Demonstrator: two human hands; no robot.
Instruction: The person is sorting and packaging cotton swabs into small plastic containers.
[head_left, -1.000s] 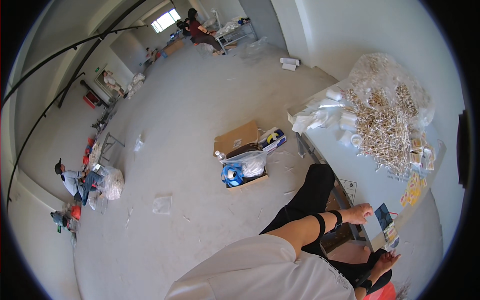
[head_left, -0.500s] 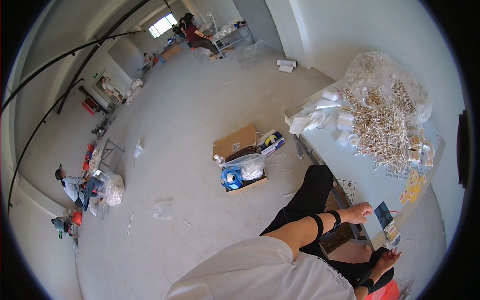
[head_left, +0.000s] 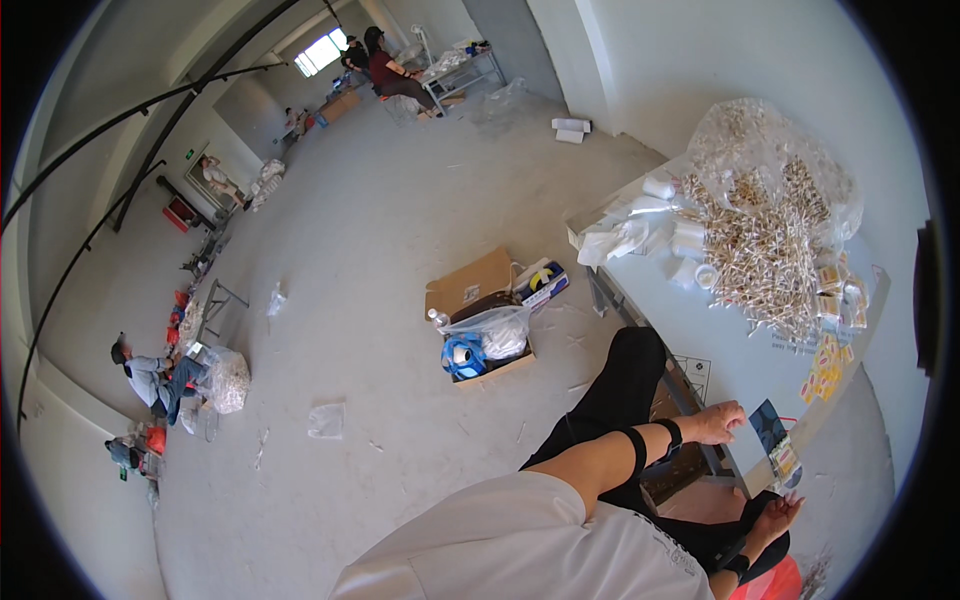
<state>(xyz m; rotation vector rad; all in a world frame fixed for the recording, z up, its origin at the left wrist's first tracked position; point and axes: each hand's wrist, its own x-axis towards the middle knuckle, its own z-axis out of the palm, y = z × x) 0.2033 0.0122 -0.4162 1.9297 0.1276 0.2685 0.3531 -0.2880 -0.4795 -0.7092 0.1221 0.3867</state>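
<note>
My left hand (head_left: 718,424) rests at the near edge of the pale table (head_left: 690,325), fingers curled in, and I see nothing in it. My right hand (head_left: 776,519) is held palm up just off the table's corner, fingers apart and holding nothing visible. Between the two hands a flat dark panel, phone-like (head_left: 768,425), leans on the table. A small yellow and white pack (head_left: 784,459) stands against its lower end. Farther along lie yellow cards (head_left: 826,368) and a large heap of cotton swabs (head_left: 765,250).
A clear plastic bag (head_left: 760,140) spills the swabs, with white round tubs (head_left: 690,240) beside them. On the floor stands an open cardboard box (head_left: 487,375) with bagged goods. A seated person (head_left: 150,375) is at far left; others sit by a far table (head_left: 465,65).
</note>
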